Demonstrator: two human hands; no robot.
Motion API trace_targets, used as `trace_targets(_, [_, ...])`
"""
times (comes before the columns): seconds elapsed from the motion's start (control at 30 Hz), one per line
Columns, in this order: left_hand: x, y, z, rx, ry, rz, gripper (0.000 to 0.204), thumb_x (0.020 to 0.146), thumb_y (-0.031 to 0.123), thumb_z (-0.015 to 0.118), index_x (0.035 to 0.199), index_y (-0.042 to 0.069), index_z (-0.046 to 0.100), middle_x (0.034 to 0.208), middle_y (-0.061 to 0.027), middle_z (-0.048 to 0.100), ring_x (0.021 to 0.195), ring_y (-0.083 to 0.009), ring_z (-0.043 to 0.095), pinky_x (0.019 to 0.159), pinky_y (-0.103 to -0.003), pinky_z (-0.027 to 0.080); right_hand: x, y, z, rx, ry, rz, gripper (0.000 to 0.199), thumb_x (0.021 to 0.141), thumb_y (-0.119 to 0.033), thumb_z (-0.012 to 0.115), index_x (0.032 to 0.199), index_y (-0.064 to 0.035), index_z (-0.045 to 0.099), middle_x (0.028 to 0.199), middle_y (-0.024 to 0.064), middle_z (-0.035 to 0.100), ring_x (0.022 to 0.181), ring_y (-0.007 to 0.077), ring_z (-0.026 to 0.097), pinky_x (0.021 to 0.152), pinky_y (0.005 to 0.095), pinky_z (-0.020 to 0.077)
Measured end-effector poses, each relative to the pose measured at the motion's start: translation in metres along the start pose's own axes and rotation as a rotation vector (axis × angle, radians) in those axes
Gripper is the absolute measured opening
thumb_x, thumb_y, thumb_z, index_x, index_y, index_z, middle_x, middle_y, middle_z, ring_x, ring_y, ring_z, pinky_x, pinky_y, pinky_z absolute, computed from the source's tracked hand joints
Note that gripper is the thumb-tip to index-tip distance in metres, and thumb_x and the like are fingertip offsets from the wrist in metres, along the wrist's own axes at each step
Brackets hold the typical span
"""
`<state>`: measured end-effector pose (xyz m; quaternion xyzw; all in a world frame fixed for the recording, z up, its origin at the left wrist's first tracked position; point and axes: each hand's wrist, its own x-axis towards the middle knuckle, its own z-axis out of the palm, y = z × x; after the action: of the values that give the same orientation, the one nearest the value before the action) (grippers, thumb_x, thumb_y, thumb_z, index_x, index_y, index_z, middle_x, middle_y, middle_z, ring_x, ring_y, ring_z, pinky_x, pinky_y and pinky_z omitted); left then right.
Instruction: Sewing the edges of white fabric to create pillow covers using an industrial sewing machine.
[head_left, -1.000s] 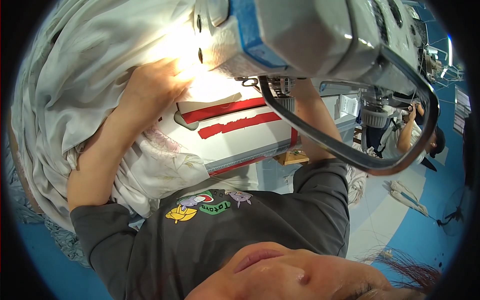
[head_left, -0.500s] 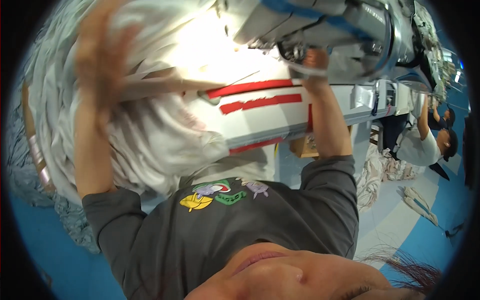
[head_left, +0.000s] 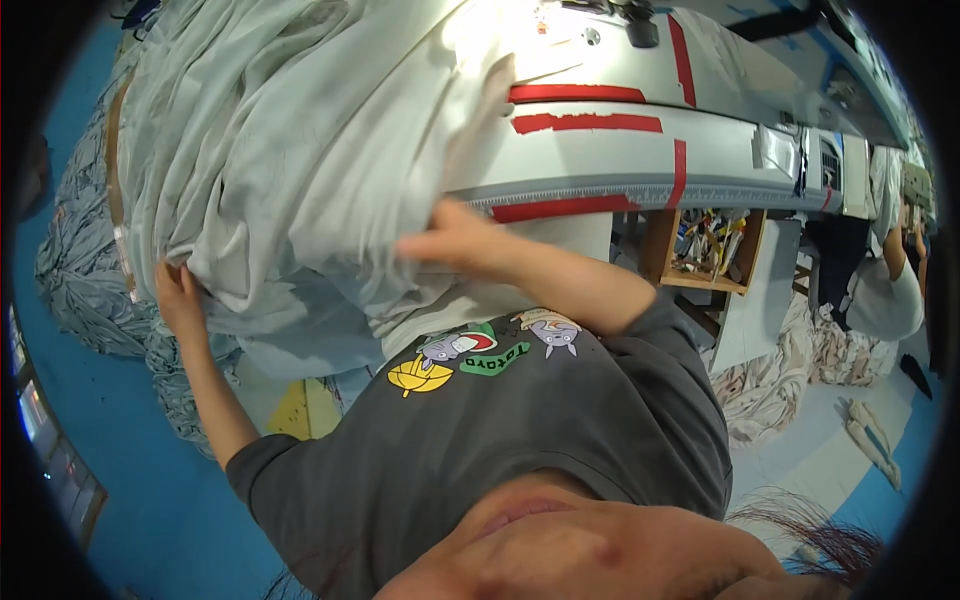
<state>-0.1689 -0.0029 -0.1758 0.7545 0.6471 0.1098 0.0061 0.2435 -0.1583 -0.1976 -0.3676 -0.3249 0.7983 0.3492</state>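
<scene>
A large heap of white fabric point(head_left: 290, 150) lies in loose folds over the left part of the work table and hangs down in front of me. At the heap's lower left edge my left hand point(head_left: 180, 298) is closed, its fingers pinching a fold of the fabric. My right hand point(head_left: 455, 238) is at the right edge of the heap, just in front of the table's near edge. It is smeared by motion, with the thumb pointing left, and I cannot tell whether its fingers grip the cloth.
A white sewing machine table point(head_left: 590, 150) with red tape strips and a ruler edge runs to the right. Dark machine parts point(head_left: 640, 25) sit at the lit top. Below hangs a wooden drawer point(head_left: 705, 285) of small tools. Grey-blue fabric point(head_left: 85, 270) lies left; a co-worker point(head_left: 885, 305) sits far right.
My right hand has left the sewing machine and come left and down to the fabric. My left hand has moved down to the heap's lower edge. The view has shifted.
</scene>
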Motion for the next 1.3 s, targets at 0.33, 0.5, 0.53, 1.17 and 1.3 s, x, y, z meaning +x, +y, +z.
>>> trace_targets(0.33, [0.032,0.201,0.013,-0.373,-0.054,0.556,0.043,0.084,0.016,0.062,0.122,0.003,0.050,0.132,-0.0157,0.045,0.122,-0.0321,0.042,0.101,-0.037,0.034,0.037,-0.021,0.009,0.282,-0.025,-0.349,0.047,0.087,-0.024,0.062,0.124,-0.0034,0.044,0.112,0.0101,0.057,0.101,0.0171,0.058,0.085,0.0324,0.0485])
trace_targets(0.5, [0.044,0.175,0.054,-0.181,0.036,0.691,0.018,0.084,0.015,0.059,0.077,0.000,0.054,0.079,-0.0137,0.054,0.083,-0.0337,0.053,0.071,-0.042,0.041,0.044,-0.005,0.026,0.180,0.031,-0.171,0.029,0.085,-0.027,0.065,0.093,0.0003,0.060,0.077,0.0062,0.063,0.070,0.0119,0.060,0.068,0.0250,0.0494])
trace_targets(0.53, [0.044,0.162,0.056,-0.187,0.034,0.642,0.018,0.084,0.015,0.059,0.077,0.000,0.054,0.079,-0.0137,0.054,0.083,-0.0337,0.053,0.071,-0.042,0.041,0.044,0.000,0.030,0.186,0.026,-0.200,0.029,0.085,-0.027,0.065,0.093,0.0003,0.060,0.077,0.0062,0.063,0.070,0.0119,0.060,0.068,0.0250,0.0494])
trace_targets(1.17, [0.086,0.087,0.037,-0.075,-0.202,0.181,0.027,0.079,0.009,0.060,0.106,0.007,0.060,0.089,-0.0169,0.065,0.086,-0.0363,0.061,0.074,-0.041,0.048,-0.106,-0.012,0.013,0.230,0.159,-0.467,0.046,0.087,-0.020,0.062,0.125,0.0018,0.048,0.118,0.0128,0.058,0.110,0.0202,0.055,0.097,0.0321,0.0399])
trace_targets(1.3, [0.101,0.096,0.014,0.062,0.027,0.279,0.041,0.080,0.009,0.059,0.121,0.006,0.053,0.115,-0.0159,0.058,0.088,-0.0348,0.061,0.079,-0.040,0.048,-0.106,0.050,0.028,-0.043,0.216,-0.131,0.048,0.085,-0.021,0.064,0.126,0.0000,0.049,0.119,0.0119,0.057,0.112,0.0200,0.053,0.096,0.0338,0.0410])
